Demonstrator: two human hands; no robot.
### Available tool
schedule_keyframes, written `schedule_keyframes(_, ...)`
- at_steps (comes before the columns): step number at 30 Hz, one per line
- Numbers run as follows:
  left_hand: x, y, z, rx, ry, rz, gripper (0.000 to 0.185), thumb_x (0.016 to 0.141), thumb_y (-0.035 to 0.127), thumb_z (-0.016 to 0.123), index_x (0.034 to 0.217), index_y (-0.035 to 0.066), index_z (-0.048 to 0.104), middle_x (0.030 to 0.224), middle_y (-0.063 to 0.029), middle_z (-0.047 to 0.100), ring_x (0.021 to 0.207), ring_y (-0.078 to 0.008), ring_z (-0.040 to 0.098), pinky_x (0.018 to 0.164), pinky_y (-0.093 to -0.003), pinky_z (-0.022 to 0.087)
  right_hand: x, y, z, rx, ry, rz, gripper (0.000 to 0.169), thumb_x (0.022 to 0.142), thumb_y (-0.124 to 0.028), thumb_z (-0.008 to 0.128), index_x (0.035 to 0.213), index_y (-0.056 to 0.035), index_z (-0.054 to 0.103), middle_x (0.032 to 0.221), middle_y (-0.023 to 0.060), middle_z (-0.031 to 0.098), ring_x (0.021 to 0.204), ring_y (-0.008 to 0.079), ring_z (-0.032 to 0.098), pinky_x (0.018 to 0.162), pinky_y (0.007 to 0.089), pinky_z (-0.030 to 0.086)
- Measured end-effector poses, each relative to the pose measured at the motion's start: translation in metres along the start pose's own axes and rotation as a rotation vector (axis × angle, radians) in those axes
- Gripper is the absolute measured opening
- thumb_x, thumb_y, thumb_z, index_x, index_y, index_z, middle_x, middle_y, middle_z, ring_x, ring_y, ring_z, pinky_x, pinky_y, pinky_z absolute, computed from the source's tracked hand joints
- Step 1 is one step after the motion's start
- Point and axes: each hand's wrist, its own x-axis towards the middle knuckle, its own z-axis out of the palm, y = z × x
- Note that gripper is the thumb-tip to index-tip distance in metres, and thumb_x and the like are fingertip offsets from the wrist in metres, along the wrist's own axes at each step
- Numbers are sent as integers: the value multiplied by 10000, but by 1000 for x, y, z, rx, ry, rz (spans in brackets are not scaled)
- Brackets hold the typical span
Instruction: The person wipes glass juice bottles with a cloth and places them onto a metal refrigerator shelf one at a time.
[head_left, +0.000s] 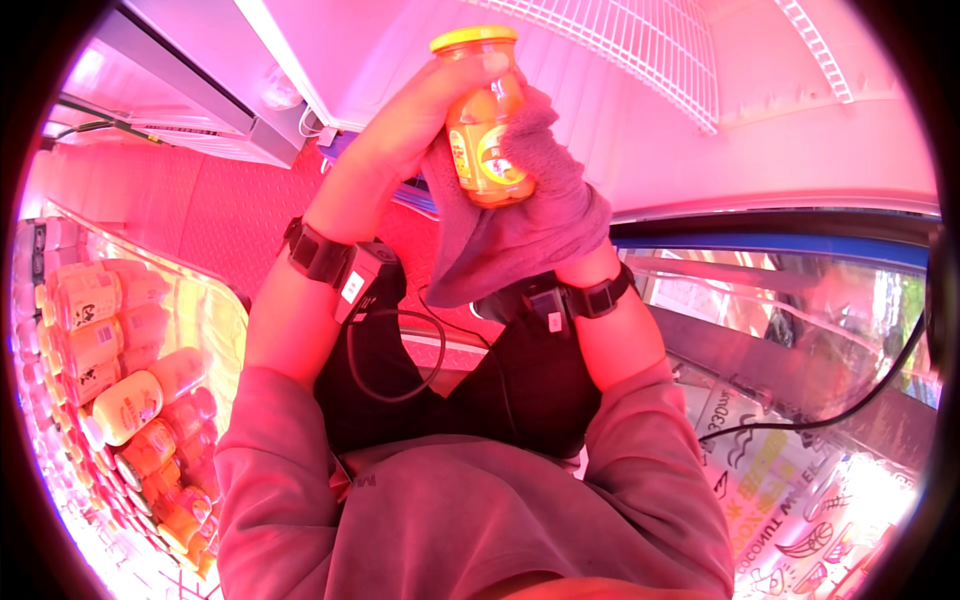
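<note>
A glass jar of yellow-orange contents with a yellow lid is held up, slightly tilted, at the top centre of the head view. My left hand grips the jar near its top, its thumb lying across the glass below the lid. A purplish-looking cloth covers most of my right hand, which presses the cloth against the jar's right side and lower part. The cloth's loose corner hangs down below the jar. Dark straps with small devices are on both wrists. Pink light tints everything.
White wire shelves stand in a pale cabinet interior at top right. Many bottles and jars lie stacked at left beside a patterned red floor. A black cable crosses at right, above a printed carton. Another cable loops between my forearms.
</note>
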Motion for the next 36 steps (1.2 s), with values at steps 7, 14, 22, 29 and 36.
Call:
schedule_keyframes(7,5,-4,-1,388,202,165,442,846,321,772,1099,-30,679,982,-89,720,874,-133,679,798,-294,545,21,16,-11,-650,-344,-222,409,654,39,783,992,-97,598,814,65,633,719,300,642,635,376,523)
schedule_keyframes(14,1,-2,8,284,262,155,485,811,316,802,1106,-44,666,976,-95,716,888,-138,674,802,-305,542,25,5,-6,-843,-417,-160,238,747,-41,703,962,-85,613,750,67,627,654,304,623,594,391,492)
schedule_keyframes(22,-2,3,-1,98,-104,46,509,896,361,655,1246,6,553,1214,-247,657,1094,-291,665,974,-411,531,-6,6,-9,-158,-292,168,365,667,-50,822,935,-97,579,940,73,631,796,277,628,661,370,471)
schedule_keyframes(29,-8,-1,5,-25,-337,205,552,861,444,671,1189,13,565,1159,-195,648,1213,-363,609,1015,-420,505,-3,-31,-18,-267,-215,133,609,684,-148,876,1205,-73,569,1162,86,654,973,296,678,797,347,539)
schedule_keyframes(36,-10,-3,10,-103,-281,178,540,869,452,681,1166,13,581,1128,-143,630,1233,-379,594,976,-394,521,-13,-25,-25,-276,-245,280,707,695,-226,895,1267,-71,510,1191,133,644,1027,272,682,840,359,542)
